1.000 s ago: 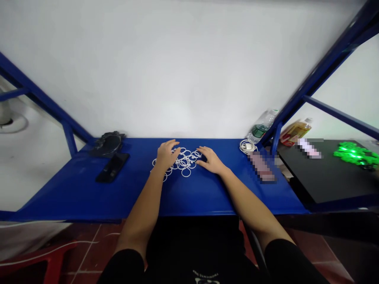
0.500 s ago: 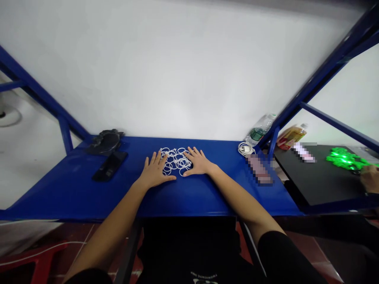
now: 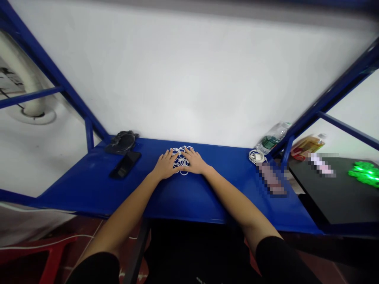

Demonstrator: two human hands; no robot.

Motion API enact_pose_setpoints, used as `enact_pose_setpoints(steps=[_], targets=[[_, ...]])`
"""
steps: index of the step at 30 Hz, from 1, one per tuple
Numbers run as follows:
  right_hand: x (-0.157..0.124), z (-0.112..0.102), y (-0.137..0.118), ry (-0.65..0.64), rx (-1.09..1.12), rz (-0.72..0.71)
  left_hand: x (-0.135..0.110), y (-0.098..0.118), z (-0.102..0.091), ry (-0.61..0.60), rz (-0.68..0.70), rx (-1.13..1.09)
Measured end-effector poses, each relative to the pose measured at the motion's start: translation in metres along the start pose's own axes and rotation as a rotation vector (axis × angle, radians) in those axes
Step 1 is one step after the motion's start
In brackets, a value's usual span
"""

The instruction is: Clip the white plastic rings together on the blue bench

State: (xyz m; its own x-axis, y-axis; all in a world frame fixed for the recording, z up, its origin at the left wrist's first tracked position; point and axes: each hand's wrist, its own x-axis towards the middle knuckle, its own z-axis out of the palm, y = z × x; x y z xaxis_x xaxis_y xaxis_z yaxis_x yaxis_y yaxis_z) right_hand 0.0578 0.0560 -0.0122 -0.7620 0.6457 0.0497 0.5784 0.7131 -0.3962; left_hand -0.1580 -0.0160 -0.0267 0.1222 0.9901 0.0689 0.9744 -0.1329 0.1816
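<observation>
A pile of white looped cable ties [image 3: 181, 162] lies on the blue table between my two hands. My left hand [image 3: 166, 165] rests over the left side of the pile, its fingers stretched out and palm down. On the other side my right hand [image 3: 194, 161] is spread flat over the right edge of the loops. Both thumbs point inward and nearly meet at the near side of the pile. Part of the loops is hidden beneath my fingers.
To the left on the blue table [image 3: 89, 189] lie a black phone [image 3: 125, 165] and a crumpled black bag [image 3: 122, 142]. On the right are a coiled white cable [image 3: 257, 157], a water bottle [image 3: 272, 138] and a blurred-out flat item [image 3: 271, 179]. Beyond, green lit pieces [image 3: 367, 173] sit on a black table.
My hands have come closer together, and the cable ties between them are gathered into a narrower pile. The camera view has shifted a little to the left.
</observation>
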Motion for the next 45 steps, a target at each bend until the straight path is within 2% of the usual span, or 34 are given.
enact_pose_setpoints(steps=[3, 6, 8, 11, 15, 18, 20, 23, 28, 39, 45], targets=[[-0.003, -0.005, 0.002, 0.032, 0.066, -0.014, 0.000, 0.000, -0.001, 0.038, -0.031, 0.009], [-0.024, -0.015, 0.005, 0.077, 0.076, 0.000, -0.005, 0.004, -0.003, 0.092, -0.043, 0.010], [-0.045, -0.020, 0.010, 0.092, 0.069, -0.008, -0.008, 0.014, -0.005, 0.103, 0.008, 0.008], [-0.076, -0.024, 0.020, 0.050, 0.036, 0.024, -0.008, 0.040, -0.006, 0.098, 0.161, 0.009], [-0.102, -0.019, 0.034, -0.027, 0.011, 0.126, 0.013, 0.081, -0.002, 0.064, 0.289, 0.010], [-0.107, -0.014, 0.043, 0.002, 0.030, 0.121, 0.038, 0.102, 0.003, 0.035, 0.259, 0.020], [-0.107, -0.013, 0.047, 0.023, 0.048, 0.113, 0.050, 0.107, 0.007, 0.026, 0.246, 0.027], [-0.106, -0.014, 0.051, 0.015, 0.057, 0.086, 0.056, 0.105, 0.012, 0.016, 0.213, 0.040], [-0.107, -0.014, 0.053, 0.013, 0.034, 0.062, 0.052, 0.092, 0.018, 0.067, 0.191, 0.028], [-0.110, -0.022, 0.043, -0.017, 0.021, 0.086, 0.054, 0.049, 0.012, 0.103, 0.075, -0.039], [-0.109, -0.018, 0.049, 0.003, 0.039, 0.078, 0.054, 0.044, 0.010, 0.167, 0.018, -0.055]])
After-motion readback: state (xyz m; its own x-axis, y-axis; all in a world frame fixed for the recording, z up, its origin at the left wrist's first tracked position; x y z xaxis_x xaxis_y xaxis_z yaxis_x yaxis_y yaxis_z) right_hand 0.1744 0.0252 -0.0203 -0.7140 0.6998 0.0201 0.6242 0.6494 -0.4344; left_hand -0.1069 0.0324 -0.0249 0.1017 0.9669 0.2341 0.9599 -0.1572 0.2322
